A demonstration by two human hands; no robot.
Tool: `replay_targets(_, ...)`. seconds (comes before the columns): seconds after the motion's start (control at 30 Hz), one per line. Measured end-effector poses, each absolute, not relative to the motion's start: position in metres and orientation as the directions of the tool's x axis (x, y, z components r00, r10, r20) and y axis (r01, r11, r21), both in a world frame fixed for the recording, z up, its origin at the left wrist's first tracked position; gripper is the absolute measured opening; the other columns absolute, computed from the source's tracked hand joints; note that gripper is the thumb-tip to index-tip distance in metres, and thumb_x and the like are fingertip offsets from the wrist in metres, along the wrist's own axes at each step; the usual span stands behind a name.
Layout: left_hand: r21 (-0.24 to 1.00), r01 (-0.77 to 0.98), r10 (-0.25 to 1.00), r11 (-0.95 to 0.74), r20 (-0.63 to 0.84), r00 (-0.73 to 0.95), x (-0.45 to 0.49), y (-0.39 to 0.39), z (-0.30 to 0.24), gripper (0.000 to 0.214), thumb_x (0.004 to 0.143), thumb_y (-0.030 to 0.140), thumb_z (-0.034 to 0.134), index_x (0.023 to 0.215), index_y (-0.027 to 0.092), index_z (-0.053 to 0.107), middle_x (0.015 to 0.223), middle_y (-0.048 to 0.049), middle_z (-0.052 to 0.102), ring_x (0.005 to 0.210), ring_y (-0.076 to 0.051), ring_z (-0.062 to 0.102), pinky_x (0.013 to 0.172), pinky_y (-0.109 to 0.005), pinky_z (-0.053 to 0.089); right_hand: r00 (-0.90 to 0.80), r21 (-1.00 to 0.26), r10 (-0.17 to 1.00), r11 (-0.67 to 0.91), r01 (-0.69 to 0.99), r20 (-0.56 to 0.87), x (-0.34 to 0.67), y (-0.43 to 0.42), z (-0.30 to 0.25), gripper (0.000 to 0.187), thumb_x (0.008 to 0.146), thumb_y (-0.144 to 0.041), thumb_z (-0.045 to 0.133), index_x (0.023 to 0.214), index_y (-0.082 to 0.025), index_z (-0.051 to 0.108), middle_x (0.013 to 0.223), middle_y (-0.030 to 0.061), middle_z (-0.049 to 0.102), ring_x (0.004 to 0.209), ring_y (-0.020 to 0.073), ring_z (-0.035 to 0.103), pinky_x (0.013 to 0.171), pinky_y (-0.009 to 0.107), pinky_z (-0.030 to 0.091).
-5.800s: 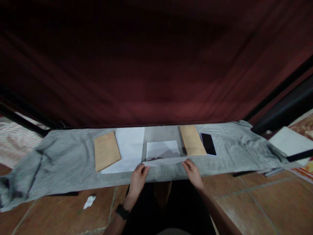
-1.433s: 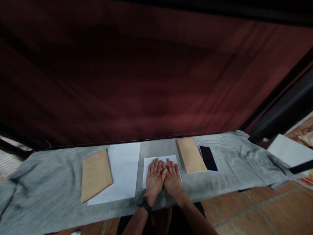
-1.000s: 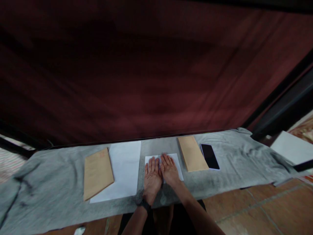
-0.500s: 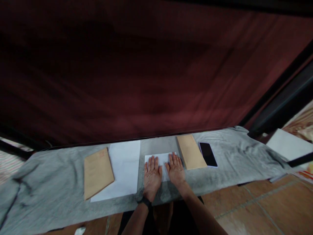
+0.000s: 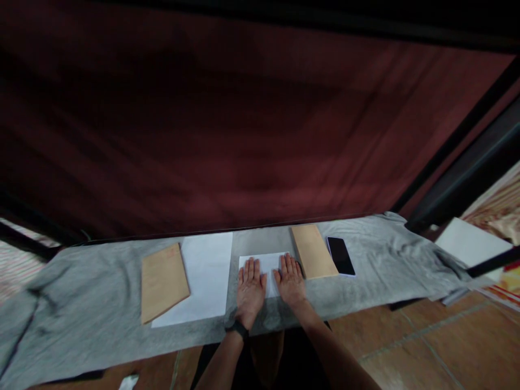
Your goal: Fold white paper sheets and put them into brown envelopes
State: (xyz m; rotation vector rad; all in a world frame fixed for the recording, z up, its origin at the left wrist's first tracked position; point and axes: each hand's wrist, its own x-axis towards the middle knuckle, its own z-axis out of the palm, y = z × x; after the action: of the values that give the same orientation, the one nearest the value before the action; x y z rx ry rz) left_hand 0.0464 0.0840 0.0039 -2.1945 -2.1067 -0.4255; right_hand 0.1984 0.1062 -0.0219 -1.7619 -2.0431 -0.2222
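A small white sheet of paper [image 5: 271, 265] lies on the grey cloth straight in front of me. My left hand [image 5: 251, 287] rests flat on its left part, fingers stretched out, with a dark watch on the wrist. Flat on the right part lies my right hand [image 5: 291, 281], its fingers slightly spread. Both palms press down with nothing gripped, and they cover much of the sheet. Close by my right hand is a brown envelope stack [image 5: 314, 252]. Left of my left hand lies larger white paper [image 5: 209, 276], partly under another brown envelope [image 5: 163, 281].
A phone [image 5: 341, 256] with a dark screen lies right of the brown stack. The grey cloth [image 5: 390, 260] covers the long narrow surface, with a dark red panel [image 5: 252, 135] rising behind it. A white board-like item [image 5: 471, 242] stands at the far right, above the tiled floor [image 5: 410, 341].
The camera view has shifted slightly. Both hands stay flat on the small sheet, and the things on the cloth keep their places.
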Motion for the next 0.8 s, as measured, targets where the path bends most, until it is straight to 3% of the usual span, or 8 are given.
replay_targets(0.4,0.172,0.985,0.948,0.005,0.311,-0.06,0.035,0.047,-0.005,0.056,0.097,0.03,0.034,0.146,0.004,0.044,0.151,-0.0206,0.046,0.146,-0.029,0.035,0.117,-0.05,0.034,-0.099,-0.133,0.907,0.166,0.977,0.408,0.198,0.105,-0.023,0.058,0.103,-0.038,0.037,0.152,-0.008,0.037,0.155,0.0197,0.04,0.141,0.0295,0.041,0.116,0.046,0.029)
replay_targets(0.67,0.203,0.968,0.953,-0.145,0.29,0.082,0.065,0.063,-0.001,0.056,0.096,0.025,0.035,0.151,0.015,0.039,0.158,-0.0117,0.039,0.149,-0.026,0.03,0.12,-0.048,0.029,-0.101,-0.152,0.926,0.166,0.974,0.363,0.198,0.105,-0.019,0.059,0.101,-0.037,0.039,0.151,-0.007,0.037,0.155,0.0207,0.038,0.143,0.0306,0.039,0.116,0.048,0.027)
replay_targets(0.8,0.198,0.97,0.968,-0.139,0.234,0.09,0.065,0.084,0.003,0.055,0.097,0.028,0.035,0.151,0.017,0.04,0.158,-0.0099,0.039,0.148,-0.025,0.031,0.121,-0.049,0.028,-0.095,-0.164,0.907,0.175,0.971,0.409,0.198,0.106,-0.022,0.057,0.101,-0.036,0.038,0.151,-0.008,0.038,0.154,0.0205,0.04,0.142,0.0311,0.04,0.115,0.05,0.028)
